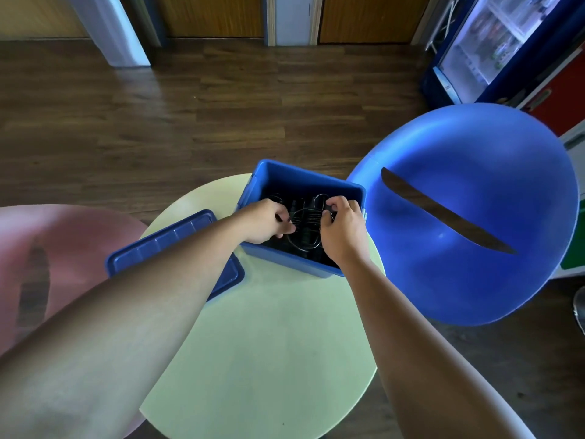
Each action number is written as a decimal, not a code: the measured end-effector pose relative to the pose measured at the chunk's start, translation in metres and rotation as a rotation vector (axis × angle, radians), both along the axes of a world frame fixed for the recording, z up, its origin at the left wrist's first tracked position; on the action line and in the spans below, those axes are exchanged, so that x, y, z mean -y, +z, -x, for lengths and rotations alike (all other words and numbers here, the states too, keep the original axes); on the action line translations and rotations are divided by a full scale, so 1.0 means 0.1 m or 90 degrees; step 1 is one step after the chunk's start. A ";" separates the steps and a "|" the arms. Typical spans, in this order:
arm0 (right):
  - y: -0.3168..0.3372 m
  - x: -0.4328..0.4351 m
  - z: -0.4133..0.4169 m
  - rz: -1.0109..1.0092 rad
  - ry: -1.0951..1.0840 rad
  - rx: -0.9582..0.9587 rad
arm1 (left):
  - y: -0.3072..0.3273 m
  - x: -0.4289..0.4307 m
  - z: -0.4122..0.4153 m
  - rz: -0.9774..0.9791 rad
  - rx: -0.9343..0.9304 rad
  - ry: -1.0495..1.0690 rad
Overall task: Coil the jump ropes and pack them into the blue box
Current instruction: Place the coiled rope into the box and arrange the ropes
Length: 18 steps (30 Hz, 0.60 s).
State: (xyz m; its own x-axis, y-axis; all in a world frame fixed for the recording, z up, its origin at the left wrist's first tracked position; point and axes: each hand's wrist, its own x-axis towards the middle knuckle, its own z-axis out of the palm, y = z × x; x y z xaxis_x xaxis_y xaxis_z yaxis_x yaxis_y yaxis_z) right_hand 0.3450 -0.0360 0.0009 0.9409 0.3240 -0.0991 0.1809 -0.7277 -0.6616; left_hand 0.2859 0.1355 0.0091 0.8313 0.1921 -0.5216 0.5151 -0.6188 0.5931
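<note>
your left hand and right hand in the blue box, each grip tight on the coiled jump rope

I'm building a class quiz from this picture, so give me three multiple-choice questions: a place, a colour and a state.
1. Where is the lid?
A. on the box
B. on the table, left of the box
C. under the box

2. What colour are the ropes?
A. black
B. red
C. yellow

3. What are the left hand and right hand doing?
A. lying flat on the table
B. holding ropes inside the box
C. lifting the lid

Answers:
1 B, the lid lies flat on the table beside the open box.
2 A, the coils in the box are black.
3 B, both hands' fingers curl round ropes within the box.
</note>
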 end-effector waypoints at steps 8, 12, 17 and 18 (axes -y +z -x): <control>-0.18 0.07 0.25 0.006 0.026 0.042 | -0.16 0.19 -0.02 -0.194 0.022 -0.010; -0.28 0.09 0.36 0.053 0.169 0.095 | -0.22 0.18 -0.02 -0.166 -0.016 -0.056; -0.26 0.07 0.32 0.102 0.181 0.076 | -0.11 0.10 0.04 -0.108 -0.030 -0.136; -0.24 0.06 0.32 0.114 0.182 0.073 | -0.09 0.09 0.05 -0.105 -0.028 -0.142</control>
